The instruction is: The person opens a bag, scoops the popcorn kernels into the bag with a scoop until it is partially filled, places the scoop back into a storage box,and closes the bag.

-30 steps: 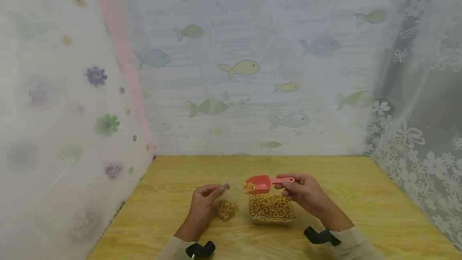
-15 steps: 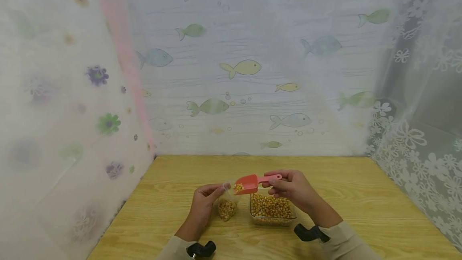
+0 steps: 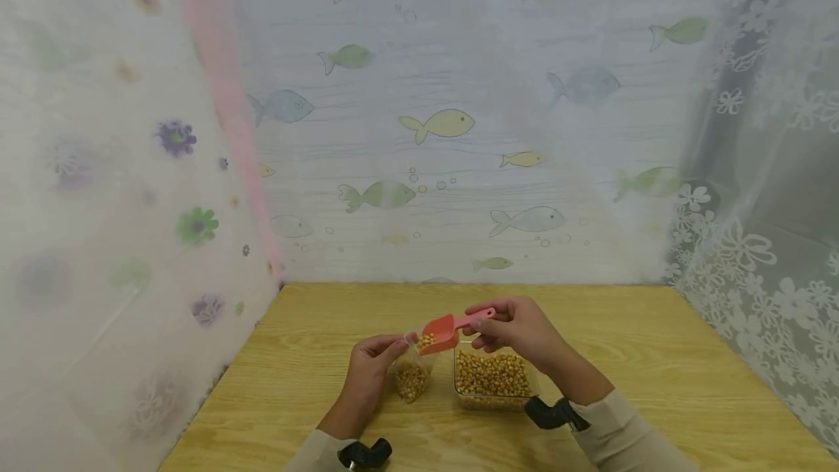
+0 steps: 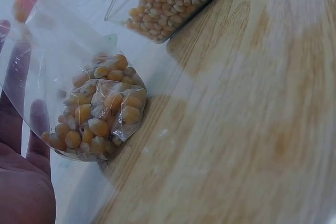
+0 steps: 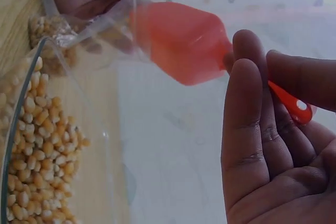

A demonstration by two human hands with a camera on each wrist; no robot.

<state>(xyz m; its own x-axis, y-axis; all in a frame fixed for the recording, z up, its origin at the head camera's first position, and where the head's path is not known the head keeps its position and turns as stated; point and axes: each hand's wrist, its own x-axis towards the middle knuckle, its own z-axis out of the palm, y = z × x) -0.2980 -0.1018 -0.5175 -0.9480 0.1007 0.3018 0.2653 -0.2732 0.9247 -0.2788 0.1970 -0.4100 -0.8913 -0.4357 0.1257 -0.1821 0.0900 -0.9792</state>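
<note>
My right hand [image 3: 521,330] pinches the handle of a small red scoop [image 3: 440,335], tilted with its lip down to the left. Some corn kernels [image 3: 426,341] lie at that lip, which sits in the mouth of a clear plastic bag [image 4: 68,40]. By the bag's upper edge, my left hand [image 3: 371,370] pinches it between thumb and fingers. Yellow kernels fill the bottom of the bag, close to the tabletop in the left wrist view. Below my right hand stands a clear rectangular container [image 3: 494,403] full of corn kernels [image 5: 44,156].
The wood-grain table [image 3: 649,377] stretches out around the bag and container. Behind it hangs a curtain [image 3: 452,188] printed with fish, with flowered sheets on the left and right. Black wrist mounts [image 3: 550,412] sit on both cuffs.
My right hand has carried the scoop leftward from above the container to the bag's mouth, and its lip has tipped down. The left hand with the bag has barely moved.
</note>
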